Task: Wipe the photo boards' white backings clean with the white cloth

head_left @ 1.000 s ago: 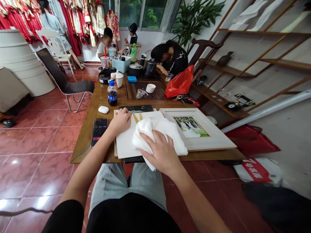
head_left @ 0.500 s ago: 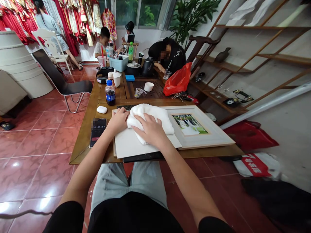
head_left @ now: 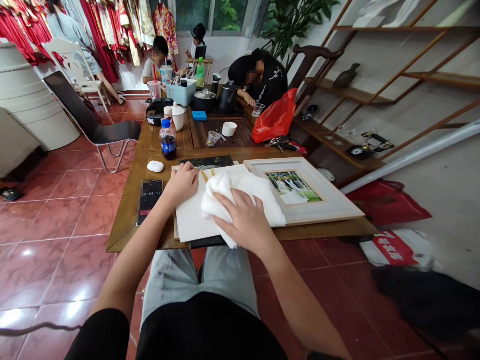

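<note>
A flat white board [head_left: 191, 215] lies at the near edge of the wooden table [head_left: 129, 212]. My right hand [head_left: 245, 222] presses a bunched white cloth [head_left: 243, 192] onto the board's near right part, fingers closed over it. My left hand [head_left: 183, 182] rests on the board's far left corner, fingers curled down and holding it steady. A white picture frame [head_left: 330, 202] with a photo of a couple lies just right of the cloth.
A phone [head_left: 149, 195] showing a timer and a white earbud case [head_left: 155, 166] lie left of the board. A cola bottle [head_left: 168, 141], cups, a kettle and a red plastic bag [head_left: 275, 119] stand further back. People sit at the far end. A black chair [head_left: 93, 125] stands left.
My right hand slid the cloth from the near side up to the board's far edge, then back toward me. My left hand stayed on the board's corner.
</note>
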Motion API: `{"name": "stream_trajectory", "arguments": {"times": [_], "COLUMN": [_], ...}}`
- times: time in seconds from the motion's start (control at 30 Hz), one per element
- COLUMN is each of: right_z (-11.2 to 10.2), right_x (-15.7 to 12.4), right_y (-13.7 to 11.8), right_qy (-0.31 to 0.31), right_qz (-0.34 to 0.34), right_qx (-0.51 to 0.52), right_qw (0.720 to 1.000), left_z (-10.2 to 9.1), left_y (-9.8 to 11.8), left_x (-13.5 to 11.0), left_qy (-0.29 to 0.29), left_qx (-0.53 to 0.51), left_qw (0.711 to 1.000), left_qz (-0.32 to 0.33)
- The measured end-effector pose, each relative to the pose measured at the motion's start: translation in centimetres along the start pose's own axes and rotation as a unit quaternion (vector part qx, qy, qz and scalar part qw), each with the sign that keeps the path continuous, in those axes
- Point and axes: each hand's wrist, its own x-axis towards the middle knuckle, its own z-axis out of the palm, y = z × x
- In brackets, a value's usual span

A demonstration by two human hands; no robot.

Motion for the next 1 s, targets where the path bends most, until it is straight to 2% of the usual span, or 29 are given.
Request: {"name": "stream_trajectory", "arguments": {"times": [0.2, 0.3, 0.4, 0.63, 0.73, 0.83, 1.0], "right_z": [0.3, 0.5, 0.4, 0.4, 0.4, 0.4, 0.4], "right_x": [5.0, 5.6, 4.2, -2.1, -2.7, -1.1, 3.6], "right_y": [0.5, 0.4, 0.3, 0.0, 0.0, 0.4, 1.9], "right_qy": [-0.017, -0.007, 0.004, 0.022, 0.025, 0.013, 0.001], "right_qz": [0.027, 0.028, 0.022, 0.004, 0.002, 0.004, 0.018], "right_qx": [0.032, 0.04, 0.032, -0.002, -0.007, 0.0, 0.027], "right_qw": [0.999, 0.999, 0.999, 1.0, 1.0, 1.0, 0.999], "left_z": [0.1, 0.1, 0.1, 0.2, 0.2, 0.2, 0.1], "left_y": [-0.3, -0.3, -0.1, 0.1, 0.0, -0.1, -0.1], "left_x": [0.2, 0.3, 0.3, 0.3, 0.2, 0.3, 0.4], "left_qy": [-0.013, -0.02, -0.018, -0.003, -0.001, 0.001, -0.007], "left_qx": [-0.002, -0.008, -0.009, -0.009, -0.009, -0.01, -0.009], "left_qw": [1.0, 1.0, 1.0, 1.0, 1.0, 1.0, 1.0], "left_qz": [0.01, 0.005, -0.006, -0.014, -0.006, 0.003, 0.01]}}
